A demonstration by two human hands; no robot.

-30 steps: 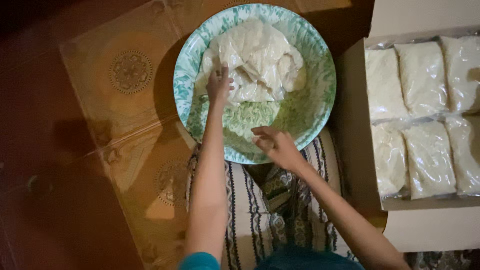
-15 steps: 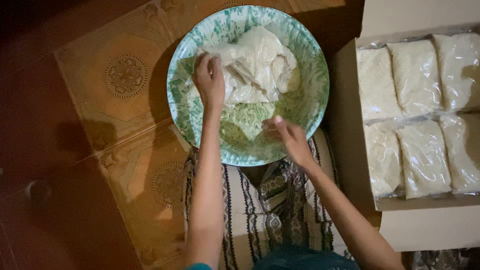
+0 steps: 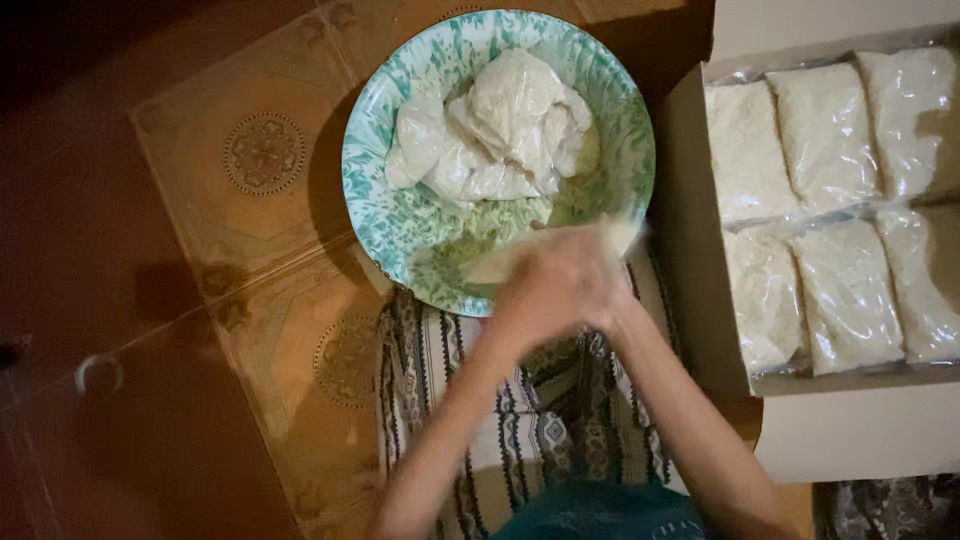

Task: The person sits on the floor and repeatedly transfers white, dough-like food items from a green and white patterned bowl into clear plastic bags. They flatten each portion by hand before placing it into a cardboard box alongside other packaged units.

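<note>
Near the middle of the frame, the person's left hand point(image 3: 535, 295) and right hand point(image 3: 590, 285) are pressed together over the lower rim of a green-and-white speckled bowl point(image 3: 400, 225). Both are motion-blurred; they seem to share a pale, thin bag point(image 3: 560, 248), though each hand's grip cannot be told for sure. Inside the bowl, toward its upper part, lies a heap of crumpled pale bags point(image 3: 495, 130). At the right of the frame sits an open cardboard box point(image 3: 690, 280) packed with filled clear packets point(image 3: 830, 200) of white grains. A striped cloth point(image 3: 520, 430) covers the lap at lower centre, above a patterned tiled floor point(image 3: 260, 160).
</note>
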